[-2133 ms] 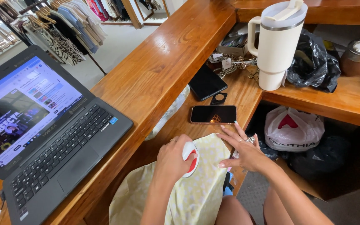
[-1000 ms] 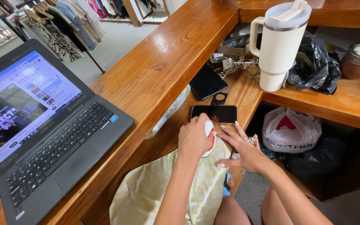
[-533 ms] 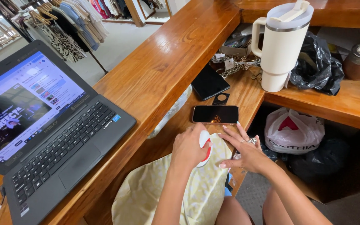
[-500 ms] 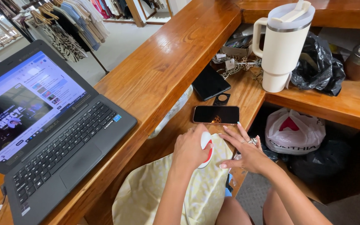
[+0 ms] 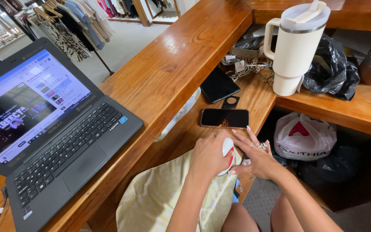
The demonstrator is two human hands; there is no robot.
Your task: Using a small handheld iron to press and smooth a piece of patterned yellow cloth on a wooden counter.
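Left hand (image 5: pixel 207 157) has slid white-and-red handheld device (image 5: pixel 227 154) back toward body along pale yellow garment (image 5: pixel 168 197), after reaching nearer phone (image 5: pixel 224 117). Fingers curled, clamped on device. Right hand (image 5: pixel 256 157) beside it, fingers spread flat, pinning cloth. Garment soft, light, creases easily; hold near hem. Device small, rigid, palm grip. Right of phone: white plastic bag (image 5: pixel 303 137), red mark, below shelf; white tags among chains (image 5: pixel 245 66) beyond.

Phone (image 5: pixel 224 117) between laptop (image 5: pixel 52 129) and tumbler (image 5: pixel 296 47)
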